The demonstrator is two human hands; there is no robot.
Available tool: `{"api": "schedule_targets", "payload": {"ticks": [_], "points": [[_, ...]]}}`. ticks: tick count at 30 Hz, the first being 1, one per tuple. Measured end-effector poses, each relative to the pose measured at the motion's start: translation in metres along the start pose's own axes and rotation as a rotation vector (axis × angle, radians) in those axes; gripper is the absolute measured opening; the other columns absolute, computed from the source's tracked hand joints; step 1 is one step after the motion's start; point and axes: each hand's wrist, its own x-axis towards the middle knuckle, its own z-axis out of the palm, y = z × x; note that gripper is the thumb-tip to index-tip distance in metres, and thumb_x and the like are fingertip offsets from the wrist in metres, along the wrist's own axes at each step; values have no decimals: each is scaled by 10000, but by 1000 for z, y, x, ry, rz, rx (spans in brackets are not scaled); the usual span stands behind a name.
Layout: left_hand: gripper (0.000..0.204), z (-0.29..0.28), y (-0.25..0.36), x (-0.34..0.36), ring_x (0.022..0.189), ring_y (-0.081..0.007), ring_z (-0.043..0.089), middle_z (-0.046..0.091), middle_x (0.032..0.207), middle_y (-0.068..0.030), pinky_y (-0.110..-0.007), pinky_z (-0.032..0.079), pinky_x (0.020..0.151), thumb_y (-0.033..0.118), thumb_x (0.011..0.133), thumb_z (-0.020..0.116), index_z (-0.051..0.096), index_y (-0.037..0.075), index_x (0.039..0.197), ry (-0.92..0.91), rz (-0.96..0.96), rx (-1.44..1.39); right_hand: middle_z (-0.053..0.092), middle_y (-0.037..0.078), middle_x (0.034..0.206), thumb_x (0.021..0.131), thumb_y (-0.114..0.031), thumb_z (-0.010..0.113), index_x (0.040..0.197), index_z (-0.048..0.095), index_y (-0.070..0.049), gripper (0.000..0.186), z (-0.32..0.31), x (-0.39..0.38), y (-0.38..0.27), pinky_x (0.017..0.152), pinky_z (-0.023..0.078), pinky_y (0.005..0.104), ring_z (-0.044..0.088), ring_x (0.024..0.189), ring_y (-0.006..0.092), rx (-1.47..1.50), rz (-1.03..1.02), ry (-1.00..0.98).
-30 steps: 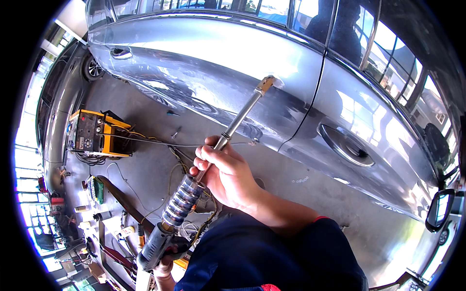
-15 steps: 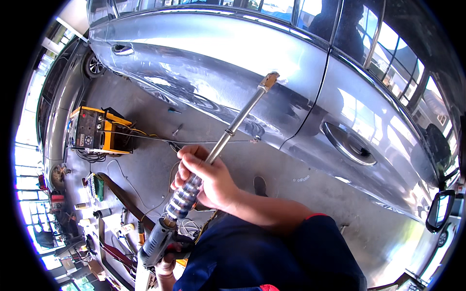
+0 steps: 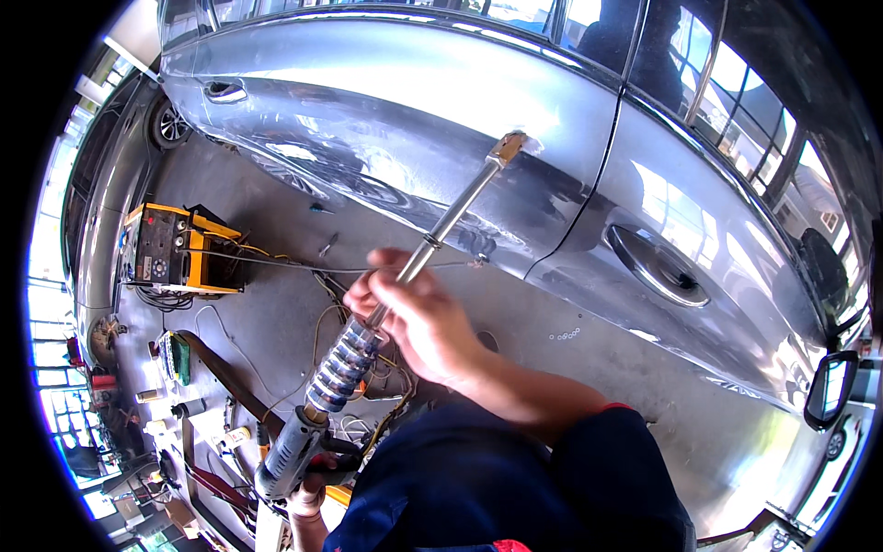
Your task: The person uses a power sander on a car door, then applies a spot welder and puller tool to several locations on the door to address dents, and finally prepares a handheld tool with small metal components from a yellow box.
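Observation:
A slide-hammer dent puller runs from the lower left up to a silver-grey car door. Its brassy tip meets the door at a scuffed patch left of the panel gap. My left hand is closed on the grip of the dark grey gun body at the tool's rear. The ribbed metal sliding weight sits just ahead of that body. Just past the weight, my right hand curls loosely round the bare rod, slightly blurred.
A yellow-and-black machine with cables stands on the floor at left. Below it, tools and cables crowd a cluttered area. Another grey car is parked at far left. A door handle and side mirror project at right.
My right hand has moved up the rod, off the sliding weight, which shows more fully now. The view has shifted slightly; the tip stays at the same patch on the door.

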Motion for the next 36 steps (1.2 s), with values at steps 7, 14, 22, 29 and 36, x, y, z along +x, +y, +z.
{"api": "schedule_targets", "payload": {"ticks": [7,14,22,29,36], "points": [[750,-8,8,5,894,-175,623,623,988,-53,-283,487,844,505,748,873,576,3,1219,135,180,457,274,-88,571,1065,-477,461,902,512,-163,357,-15,31,-4,528,299,264,236,475,72,538,120,-438],[822,2,6,1,907,-162,639,660,1002,-52,-293,501,870,522,725,886,557,-1,1266,122,136,272,423,-45,760,1044,-253,565,988,551,-156,112,12,-2,-18,734,396,312,423,696,88,368,49,23],[770,24,7,-3,889,-186,689,703,938,-74,-336,542,890,389,779,879,534,-28,1327,134,98,64,442,-26,821,1021,-200,589,990,540,-154,74,8,1,-21,788,414,338,446,738,106,379,74,2],[778,27,10,-5,858,-204,663,678,923,-88,-357,534,851,338,773,891,517,-35,1345,113,93,-2,444,-22,824,1013,-191,599,1002,539,-154,71,8,2,-17,789,426,356,460,751,110,369,79,22],[792,23,10,-2,851,-212,659,671,912,-90,-357,534,850,343,764,898,515,-27,1350,72,26,-48,588,38,886,999,-173,618,1146,579,-115,163,9,0,11,863,484,393,616,891,195,69,-79,-31]]}}
